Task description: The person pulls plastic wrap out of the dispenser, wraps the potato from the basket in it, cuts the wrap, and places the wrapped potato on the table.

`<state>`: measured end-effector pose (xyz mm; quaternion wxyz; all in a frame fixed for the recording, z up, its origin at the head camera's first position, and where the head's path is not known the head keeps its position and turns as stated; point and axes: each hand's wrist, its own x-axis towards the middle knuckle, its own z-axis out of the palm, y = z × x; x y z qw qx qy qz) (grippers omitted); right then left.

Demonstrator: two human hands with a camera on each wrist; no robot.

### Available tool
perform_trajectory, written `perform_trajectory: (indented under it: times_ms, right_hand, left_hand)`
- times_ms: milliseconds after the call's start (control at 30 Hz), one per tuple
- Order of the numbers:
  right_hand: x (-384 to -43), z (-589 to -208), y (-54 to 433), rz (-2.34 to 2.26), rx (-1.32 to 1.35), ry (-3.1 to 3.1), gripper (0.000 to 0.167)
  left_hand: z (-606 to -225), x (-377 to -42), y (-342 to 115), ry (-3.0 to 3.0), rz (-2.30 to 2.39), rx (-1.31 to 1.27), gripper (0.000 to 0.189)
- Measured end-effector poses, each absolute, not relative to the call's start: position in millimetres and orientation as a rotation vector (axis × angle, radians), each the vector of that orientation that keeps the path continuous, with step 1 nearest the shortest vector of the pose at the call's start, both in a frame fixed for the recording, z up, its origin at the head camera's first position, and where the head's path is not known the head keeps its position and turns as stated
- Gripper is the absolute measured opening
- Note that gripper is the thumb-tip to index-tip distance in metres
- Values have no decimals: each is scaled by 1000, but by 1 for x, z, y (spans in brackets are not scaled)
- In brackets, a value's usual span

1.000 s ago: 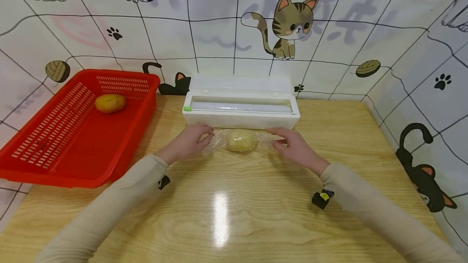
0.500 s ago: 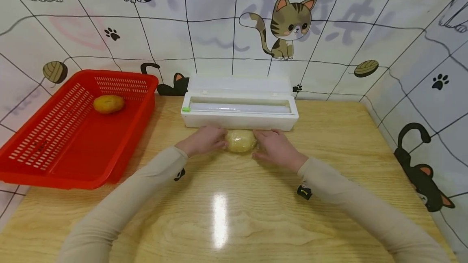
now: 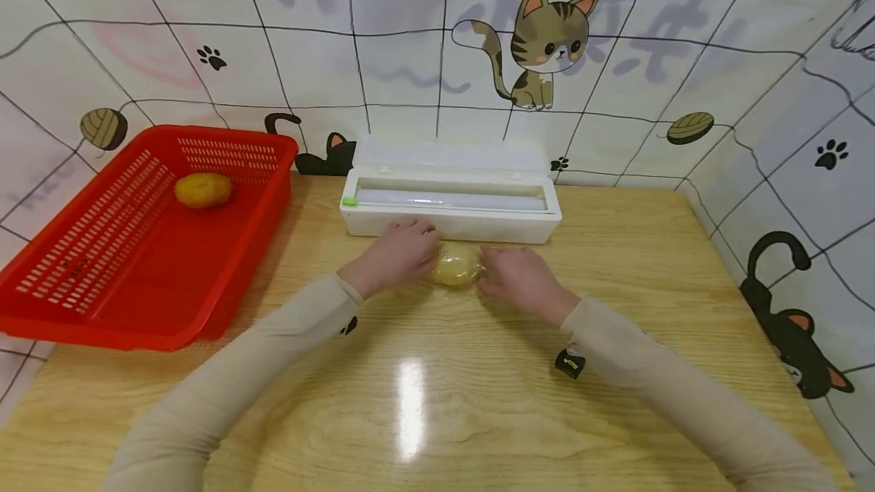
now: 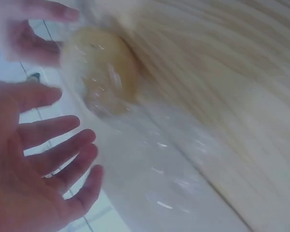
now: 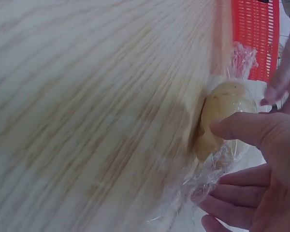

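Wrapped in clear plastic wrap, a peeled-looking potato (image 3: 456,264) lies on the table just in front of a white wrap dispenser (image 3: 451,225). My left hand (image 3: 398,255) is at its left end; the left wrist view shows that hand's fingers spread apart beside the potato. At the right end is my right hand (image 3: 522,281). In the right wrist view its thumb (image 5: 237,126) touches the potato's side, while the other fingers lie relaxed at the loose film. A crumpled tail of plastic wrap (image 5: 203,186) hangs from the near end, and another sticks out at the far end.
A red plastic basket (image 3: 219,317) stands at the left with one yellow potato (image 3: 203,190) inside. The dispenser's lid (image 3: 451,156) is raised, showing the film roll (image 3: 451,200). Behind the wooden table (image 3: 478,401) is a wall covering with printed cats.
Both hands have come inward from the film's outer ends to the potato's sides, gathering the spread wrap. In the last half second the left hand has shifted slightly right and up.
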<state>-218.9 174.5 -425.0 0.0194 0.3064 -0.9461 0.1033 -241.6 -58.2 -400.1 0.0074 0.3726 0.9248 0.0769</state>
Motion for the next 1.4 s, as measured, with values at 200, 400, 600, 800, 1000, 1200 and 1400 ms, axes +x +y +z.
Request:
perform_trajectory:
  times_ms: [200,400,600,800,1000,1200,1400]
  right_hand:
    - [-214,-423,171,406,870,-3034,52]
    - [-209,-420,168,415,803,-3101,62]
    - [-206,-418,167,374,760,-3119,38]
    - [-201,-418,164,449,724,-3109,26]
    - [-200,-418,166,616,774,-3082,21]
    - [-202,-417,168,683,769,-3089,18]
    - [-202,-415,168,752,703,-3133,17]
  left_hand:
    - [-400,-238,-35,2903,354,1259,18]
    - [-403,-238,-31,2810,365,1142,24]
    - [-401,-240,-33,2768,348,1152,27]
    - [-400,-243,-32,2697,389,1096,38]
    - [-400,-243,-31,2682,414,1074,40]
    - [-398,-242,-31,2680,421,1059,41]
    - [-401,-243,-33,2672,444,1047,40]
